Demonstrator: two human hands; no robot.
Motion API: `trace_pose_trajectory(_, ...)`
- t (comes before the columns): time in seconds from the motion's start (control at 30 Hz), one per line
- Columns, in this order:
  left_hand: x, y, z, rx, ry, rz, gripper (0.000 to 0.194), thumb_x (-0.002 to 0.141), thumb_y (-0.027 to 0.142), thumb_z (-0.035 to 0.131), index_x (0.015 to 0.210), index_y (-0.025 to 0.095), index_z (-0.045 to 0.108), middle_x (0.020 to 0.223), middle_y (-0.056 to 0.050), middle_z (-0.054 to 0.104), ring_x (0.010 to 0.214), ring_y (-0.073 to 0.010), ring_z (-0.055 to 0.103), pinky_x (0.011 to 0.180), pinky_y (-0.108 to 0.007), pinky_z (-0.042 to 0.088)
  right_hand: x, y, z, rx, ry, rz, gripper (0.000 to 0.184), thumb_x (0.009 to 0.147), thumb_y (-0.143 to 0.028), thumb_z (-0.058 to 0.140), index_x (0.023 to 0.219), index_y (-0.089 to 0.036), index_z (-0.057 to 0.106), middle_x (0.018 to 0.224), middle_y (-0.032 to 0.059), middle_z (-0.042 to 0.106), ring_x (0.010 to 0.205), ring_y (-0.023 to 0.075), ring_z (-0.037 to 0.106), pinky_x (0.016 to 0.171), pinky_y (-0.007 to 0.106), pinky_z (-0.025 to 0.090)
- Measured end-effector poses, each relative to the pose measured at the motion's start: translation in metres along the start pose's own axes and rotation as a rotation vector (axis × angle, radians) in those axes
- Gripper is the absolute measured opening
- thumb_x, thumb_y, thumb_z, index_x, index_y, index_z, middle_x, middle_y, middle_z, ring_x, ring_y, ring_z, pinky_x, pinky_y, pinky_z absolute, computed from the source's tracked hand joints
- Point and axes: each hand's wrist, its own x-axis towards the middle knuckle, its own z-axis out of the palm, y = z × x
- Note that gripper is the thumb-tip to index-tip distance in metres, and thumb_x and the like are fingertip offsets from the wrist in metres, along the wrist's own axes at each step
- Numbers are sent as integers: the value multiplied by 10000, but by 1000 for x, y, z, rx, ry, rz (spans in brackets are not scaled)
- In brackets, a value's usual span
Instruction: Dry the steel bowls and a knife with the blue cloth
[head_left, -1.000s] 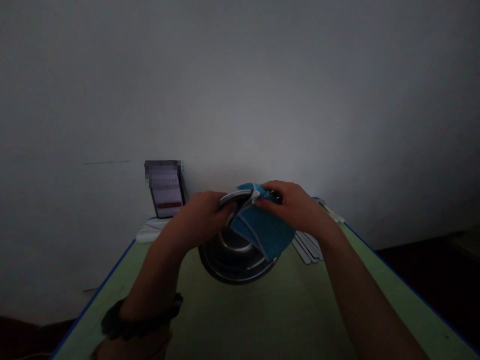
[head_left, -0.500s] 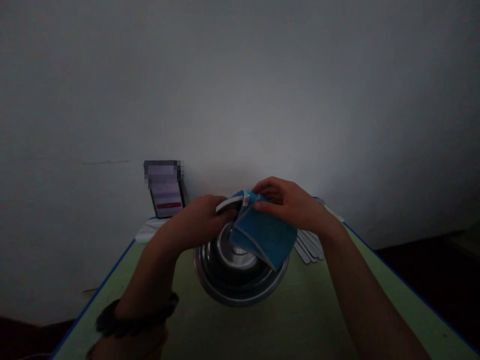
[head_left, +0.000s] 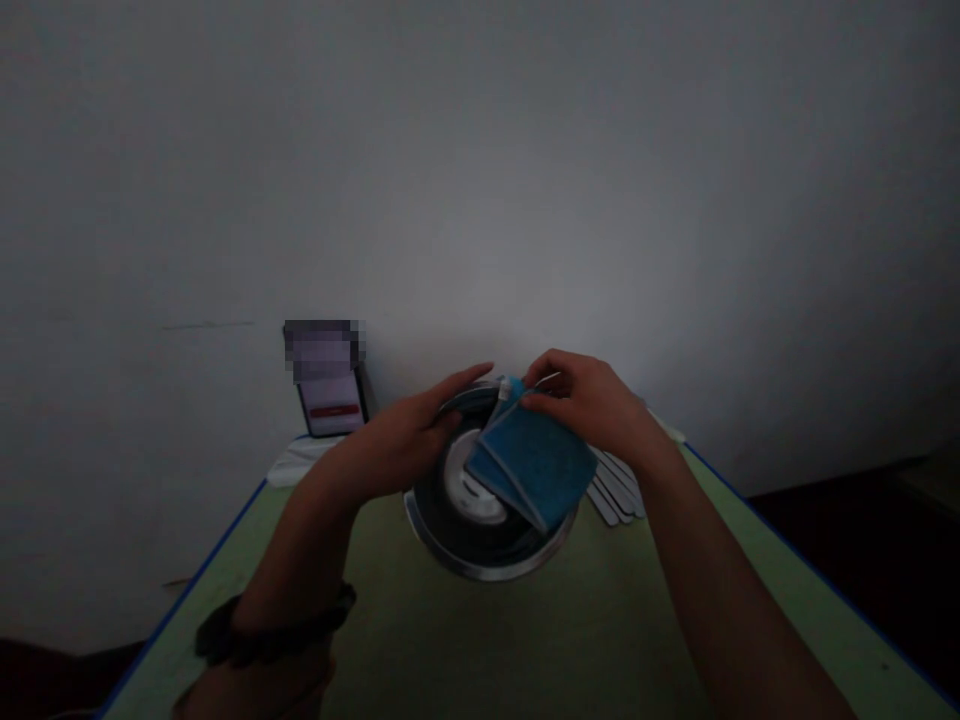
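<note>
Wall (head_left: 480,180), grey and dim, fills the upper part of the view, with dark patches low at both sides where little can be made out. The green bench (head_left: 480,640) stands against it, blue along its side edges, its near end cut off by the frame.

Both forearms come in from below. The left grip (head_left: 405,445) is partly open at the bowl's left side, thumb inside, one finger stretched above the rim; how firmly it holds is hard to tell, as its other fingers are hidden. The right grip (head_left: 589,400) is closed, thumb and fingers pinching the upper edge of the cloth.

The metal bowl (head_left: 491,572) is tilted towards the camera above the bench; whether its base touches is unclear. The blue cloth (head_left: 544,460), folded, covers the bowl's right part, a small white tag (head_left: 505,388) at its top corner.

A phone (head_left: 330,390) leans upright by the wall, its upper screen pixelated, a white bundle (head_left: 300,462) just beside it. The left wrist wears a dark band (head_left: 277,635). Pale strips (head_left: 619,490) lie right of the bowl, partly hidden by the right forearm.
</note>
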Motion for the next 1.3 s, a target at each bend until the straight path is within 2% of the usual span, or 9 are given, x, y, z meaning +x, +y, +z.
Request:
trace_pose_trajectory(0.13, 1, 0, 2, -15, -53, 40, 474, 854, 253, 343, 1327, 282, 350, 1278, -20, 517, 1098, -196, 524, 932, -345, 377, 0, 1, 0, -36, -8, -26, 62, 723, -239, 602, 768, -197, 602, 783, 11, 650, 734, 143, 612, 679, 277, 466)
trace_pose_trajectory(0.23, 2, -1, 2, -24, -65, 55, 443, 863, 270, 318, 1297, 250, 402, 1268, -17, 525, 1110, -184, 512, 955, -334, 362, 1, 3, 1, -20, 6, -23, 105, 719, -261, 612, 807, -203, 610, 840, 14, 655, 768, 143, 611, 716, 282, 463)
trace_pose_trajectory(0.33, 3, -2, 1, -9, 15, 11, 454, 861, 295, 325, 1307, 230, 378, 1287, -35, 504, 1120, -195, 498, 954, -342, 363, 1, 4, 1, -37, 71, 28, 243, 686, -293, 648, 907, -206, 598, 921, 23, 652, 795, 150, 605, 704, 281, 463)
trace_pose_trajectory(0.4, 4, -2, 1, -13, 78, -29, 456, 855, 311, 341, 1294, 197, 385, 1283, -60, 502, 1110, -206, 499, 935, -339, 376, 1, 4, 0, -119, 82, 63, 260, 685, -315, 646, 915, -198, 611, 925, 34, 656, 793, 163, 597, 684, 289, 454)
trace_pose_trajectory(0.57, 5, 0, 2, -56, 8, -80, 359, 828, 424, 393, 1021, 171, 560, 960, -49, 659, 859, -197, 601, 747, -288, 449, 1, -3, 0, -252, -1, -9, 167, 732, -301, 603, 849, -197, 657, 832, 25, 675, 739, 152, 588, 648, 274, 418)
trace_pose_trajectory(0.7, 7, 2, 3, -13, -58, -93, 377, 771, 522, 459, 909, 190, 571, 821, -23, 651, 717, -174, 593, 620, -254, 422, 1, -6, 3, -273, -1, -47, 161, 728, -278, 613, 868, -212, 656, 830, 18, 678, 763, 156, 595, 679, 277, 417)
trace_pose_trajectory(0.87, 11, -2, 7, 61, 57, -85, 376, 774, 546, 438, 860, 185, 496, 756, -7, 589, 665, -151, 543, 571, -240, 371, 0, -9, 4, -217, 65, -31, 249, 710, -270, 636, 956, -263, 599, 793, -11, 674, 746, 155, 602, 666, 273, 424)
trace_pose_trajectory(1.0, 15, -3, 11, 148, 102, -92, 394, 783, 566, 399, 724, 181, 456, 645, 12, 511, 592, -135, 481, 520, -235, 319, -1, -14, 4, -199, 18, -51, 208, 729, -276, 617, 935, -268, 589, 781, -15, 670, 720, 148, 602, 647, 265, 420)
trace_pose_trajectory(1.3, 12, 3, 8, 124, -70, -10, 408, 850, 515, 304, 810, 182, 537, 689, -4, 566, 635, -143, 531, 575, -246, 360, -3, -12, 8, -120, -119, -133, 212, 729, -267, 608, 916, -241, 510, 865, 0, 627, 763, 128, 577, 659, 240, 409)
